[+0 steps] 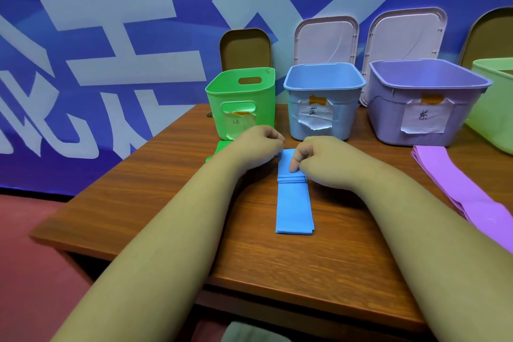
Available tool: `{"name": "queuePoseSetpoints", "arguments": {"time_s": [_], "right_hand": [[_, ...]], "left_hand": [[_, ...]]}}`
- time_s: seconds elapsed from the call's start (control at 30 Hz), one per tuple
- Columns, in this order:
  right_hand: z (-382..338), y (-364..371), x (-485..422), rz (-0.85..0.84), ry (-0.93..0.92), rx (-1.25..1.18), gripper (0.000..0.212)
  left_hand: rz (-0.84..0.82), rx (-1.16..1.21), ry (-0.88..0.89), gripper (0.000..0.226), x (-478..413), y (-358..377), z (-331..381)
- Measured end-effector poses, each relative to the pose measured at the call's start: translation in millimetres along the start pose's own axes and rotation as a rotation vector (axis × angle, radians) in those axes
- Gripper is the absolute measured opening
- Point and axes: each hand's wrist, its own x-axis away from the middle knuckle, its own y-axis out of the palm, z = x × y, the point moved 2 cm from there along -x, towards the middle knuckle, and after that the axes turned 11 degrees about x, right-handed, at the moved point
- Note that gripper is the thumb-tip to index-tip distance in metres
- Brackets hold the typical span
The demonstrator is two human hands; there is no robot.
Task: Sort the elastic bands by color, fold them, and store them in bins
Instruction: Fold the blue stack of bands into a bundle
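On the tabletop (155, 203), the purple bin (388, 108), blue bin (347, 119) and green bin (222, 103) line the far edge, showing only bare inner walls. Purple bands (455, 180) lie toward the right edge. Blue bands (294, 208) lie stacked mid-table. The left hand (258, 144) and right hand (316, 158), fingers curled, grip their far end and partly hide the green bands (219, 148).

left hand (259, 144) curled | right hand (315, 158) curled | both pinch blue band (294, 208) | forearms extended forward
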Motion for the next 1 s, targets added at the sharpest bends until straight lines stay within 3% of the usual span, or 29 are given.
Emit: {"name": "queuePoseSetpoints", "arguments": {"time_s": [0.17,0.27,0.47,1.0], "right_hand": [[6.7,-1.0,-12.7,0.176,0.157,-0.273,0.033],[14.8,3.4,-20.5,0.300,0.182,-0.174,0.021],[25.4,16.9,-30.9,0.091,0.182,0.005,0.034],[22.7,17.6,-31.4,0.121,0.175,-0.048,0.012]], "left_hand": [[-0.123,-0.054,-0.002,0.041,4.9,-1.8,2.5],[-0.132,-0.055,-0.012,0.044,5.3,-2.7,1.8],[-0.143,-0.044,-0.020,0.045,5.9,-3.1,2.2],[-0.187,-0.028,-0.018,0.051,8.5,-5.0,1.9]]}}
